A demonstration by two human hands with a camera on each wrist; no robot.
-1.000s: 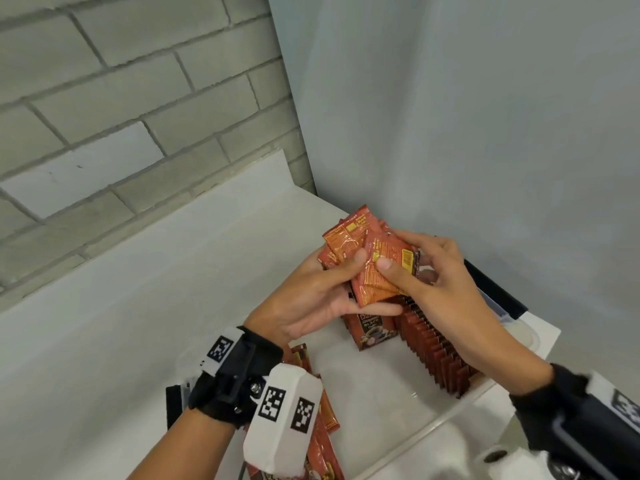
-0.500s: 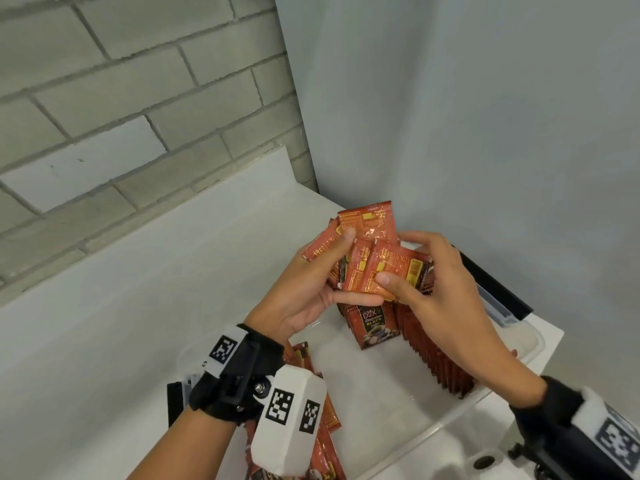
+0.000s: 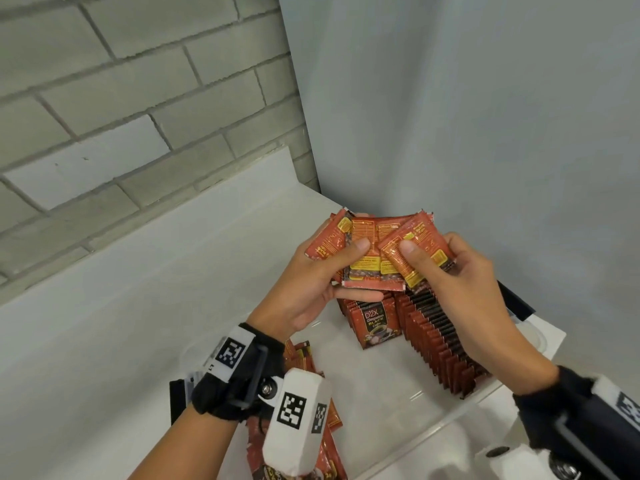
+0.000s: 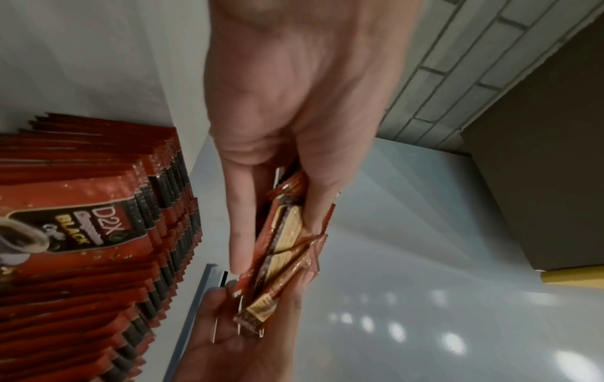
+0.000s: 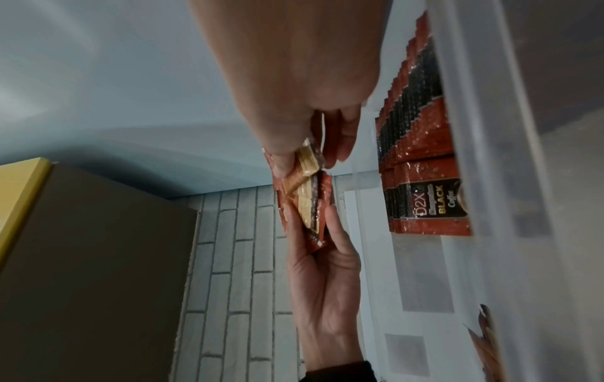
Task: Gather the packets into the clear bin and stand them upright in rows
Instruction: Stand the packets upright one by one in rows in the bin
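A: Head view: the packets point(image 3: 374, 258) have fanned out flat, left hand point(image 3: 311, 289) and right hand point(image 3: 460, 282) both pinching them above the clear bin point(image 3: 433, 431).

B: Squaring up, I'd say, before joining the upright rows point(image 3: 440, 344).

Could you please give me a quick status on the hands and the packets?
Left hand and right hand both grip a fanned bunch of packets above the bin. Two rows stand upright inside. Loose packets remain near the left wrist. Nothing blocking.

A grey brick wall point(image 3: 121, 109) meets a pale blue wall point(image 3: 467, 116).
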